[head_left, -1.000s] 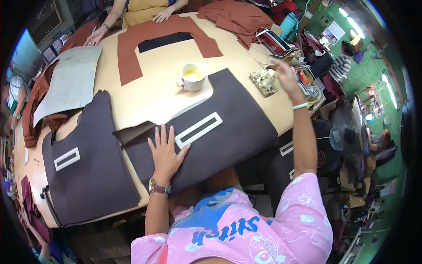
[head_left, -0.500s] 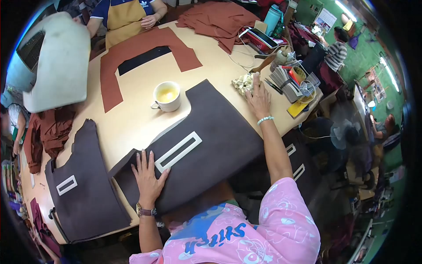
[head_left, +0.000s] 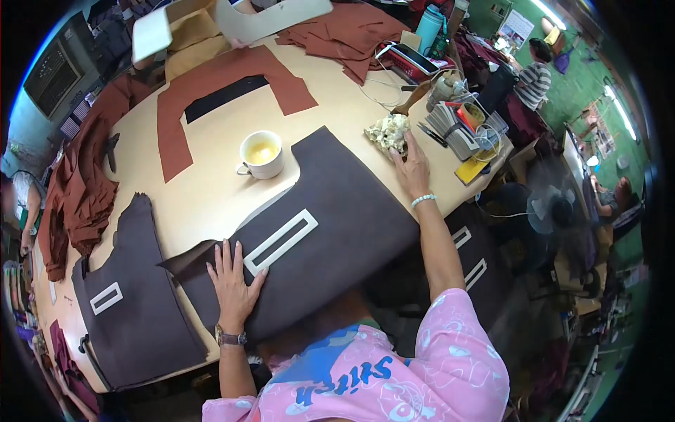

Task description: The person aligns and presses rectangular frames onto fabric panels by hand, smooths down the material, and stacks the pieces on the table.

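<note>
The left hand (head_left: 235, 290) lay palm down on the big dark cloth (head_left: 351, 218), its fingers open and spread, the tips near the lower end of the long white frame (head_left: 277, 238). A watch circled that wrist. The right hand (head_left: 415, 169) reached out over the bench (head_left: 200, 193), its fingers touching the near side of the lump (head_left: 388, 132), pale and knobbly; whether they gripped it could not be told. A beaded bracelet circled the right wrist.

The big dark cloth lay along the near edge of the bench, between the 2 hands, and the long white frame lay flat and slanted on it. The lump sat on the bench, beyond the cloth's right side, with 2 pens (head_left: 432, 133) just beside it. To the left lay the small dark cloth (head_left: 144, 320), with the short white frame (head_left: 105, 292) on it. The cup (head_left: 261, 167), upright and holding something yellowish, stood near the big dark cloth's far edge. Beyond it, the rust piece (head_left: 172, 133) curved around 3 sides of the black strip (head_left: 225, 100).

At the far right, the phone (head_left: 415, 58) lay near the blue bottle (head_left: 429, 32), and the yellow box (head_left: 470, 170) lay near the bench's right edge. Across the bench, a co-worker in an apron (head_left: 193, 42) was partly hidden by a pale panel (head_left: 274, 20).
</note>
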Tool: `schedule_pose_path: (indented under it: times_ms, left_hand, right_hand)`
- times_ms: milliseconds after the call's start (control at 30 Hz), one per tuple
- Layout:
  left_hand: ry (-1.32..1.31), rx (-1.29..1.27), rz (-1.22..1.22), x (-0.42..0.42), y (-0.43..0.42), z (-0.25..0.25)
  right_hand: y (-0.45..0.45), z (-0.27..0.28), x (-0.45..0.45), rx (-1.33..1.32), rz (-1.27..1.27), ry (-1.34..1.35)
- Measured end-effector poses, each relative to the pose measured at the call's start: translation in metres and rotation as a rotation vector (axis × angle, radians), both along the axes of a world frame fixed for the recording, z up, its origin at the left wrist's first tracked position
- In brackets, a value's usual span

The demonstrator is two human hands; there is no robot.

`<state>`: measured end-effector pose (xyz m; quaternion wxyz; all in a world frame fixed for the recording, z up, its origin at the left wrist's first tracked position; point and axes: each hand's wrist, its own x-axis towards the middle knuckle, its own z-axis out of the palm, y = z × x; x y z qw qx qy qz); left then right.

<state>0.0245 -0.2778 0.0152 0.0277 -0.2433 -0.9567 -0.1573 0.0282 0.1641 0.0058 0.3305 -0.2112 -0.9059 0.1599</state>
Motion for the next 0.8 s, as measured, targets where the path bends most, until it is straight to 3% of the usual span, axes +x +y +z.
schedule_pose_path:
  times_ms: [233,333,367,467,600,700,800]
  left_hand:
    - [0.007,0.018,-0.002,-0.001,-0.001,-0.004]
    - [0.026,0.023,-0.006,-0.002,-0.002,-0.006]
    - [0.026,0.023,-0.006,-0.002,-0.002,-0.006]
    - [0.027,0.031,-0.008,-0.002,-0.002,-0.006]
    - [0.019,0.052,-0.012,-0.002,-0.002,-0.006]
    - [0.002,0.044,-0.010,-0.002,-0.002,-0.006]
    - [-0.005,0.099,-0.002,-0.002,-0.003,-0.005]
  right_hand:
    - [0.005,-0.007,0.006,-0.065,-0.033,0.020]
    - [0.011,0.001,0.011,-0.460,0.049,0.083]
    - [0.044,-0.031,0.003,-0.716,0.184,0.226]
    - [0.046,-0.003,0.019,-0.899,0.227,0.358]
    - [0.033,0.024,0.028,-0.479,0.274,0.356]
    - [-0.009,0.068,0.025,-0.235,0.297,0.207]
    - [-0.064,0.101,-0.006,-0.065,0.459,0.113]
